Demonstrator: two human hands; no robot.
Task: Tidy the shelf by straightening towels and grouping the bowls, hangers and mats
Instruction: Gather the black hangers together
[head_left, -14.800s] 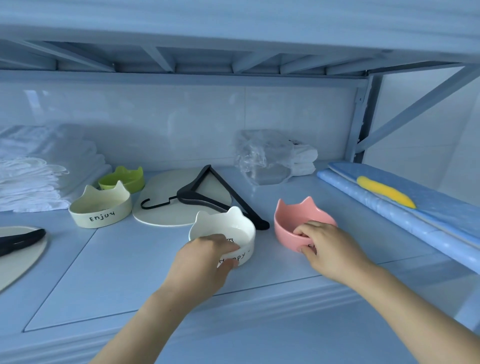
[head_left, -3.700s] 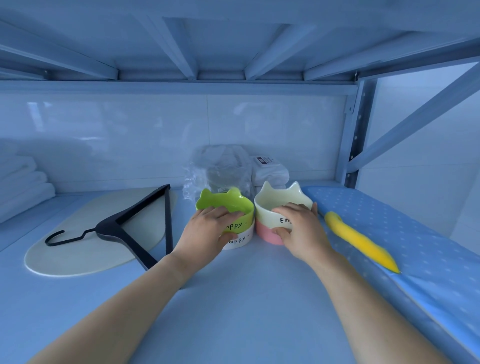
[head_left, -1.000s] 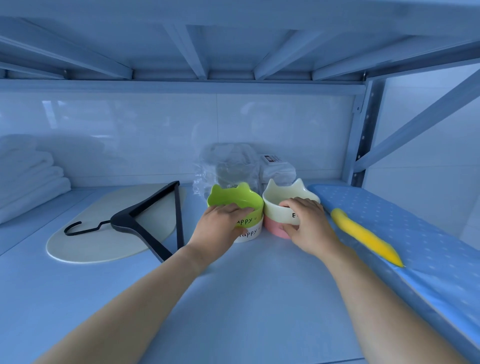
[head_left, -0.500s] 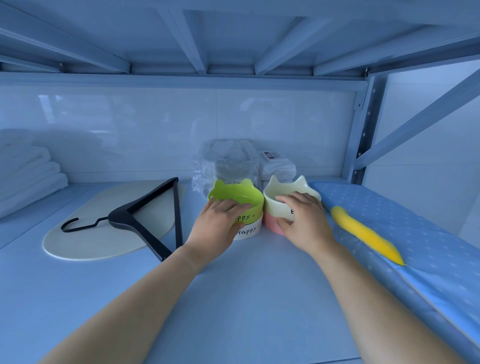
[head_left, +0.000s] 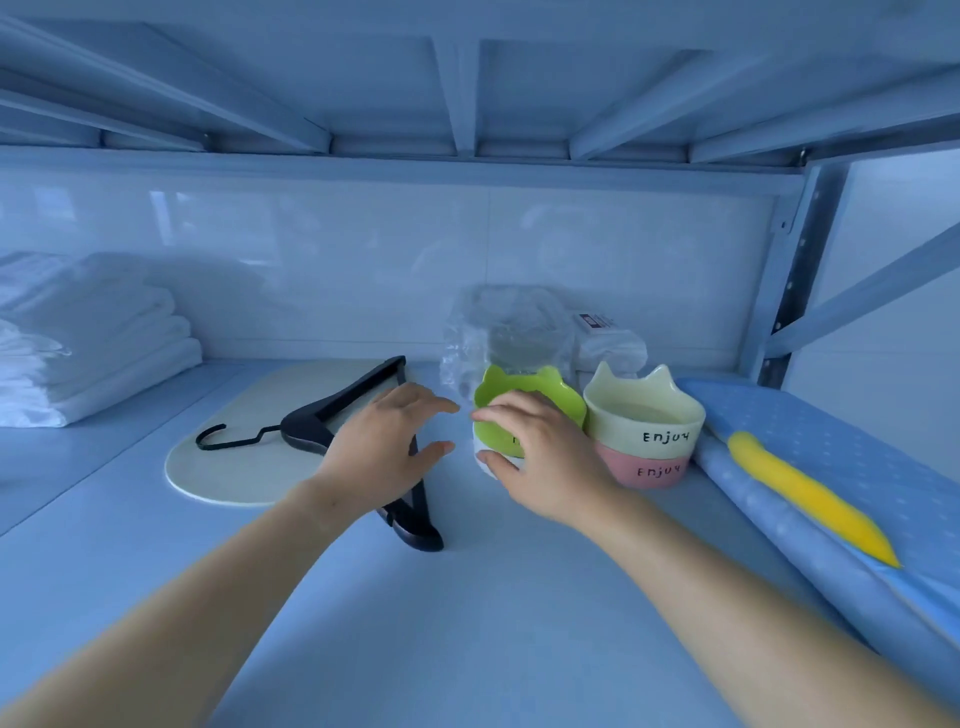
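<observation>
Your left grip (head_left: 384, 447) came off the green bowl (head_left: 566, 397), open just left of it; right grip (head_left: 540, 457) now curls round it, so bowls look grouped.

Bowls (head_left: 644, 423) stacked in pairs, hanger (head_left: 311, 421) across mat (head_left: 244, 467)

The shelf (head_left: 467, 623) presents smooth matt painted metal, the back wall (head_left: 363, 270) glossy reflective tile, the towels (head_left: 104, 353) soft white cloth, the bowls (head_left: 644, 415) a glossy glazed finish, the hanger (head_left: 311, 421) black satin plastic, the oval mat (head_left: 249, 467) a matt face, the bag (head_left: 498, 327) clear crinkled film, the blue cover (head_left: 831, 457) dotted cloth.
</observation>
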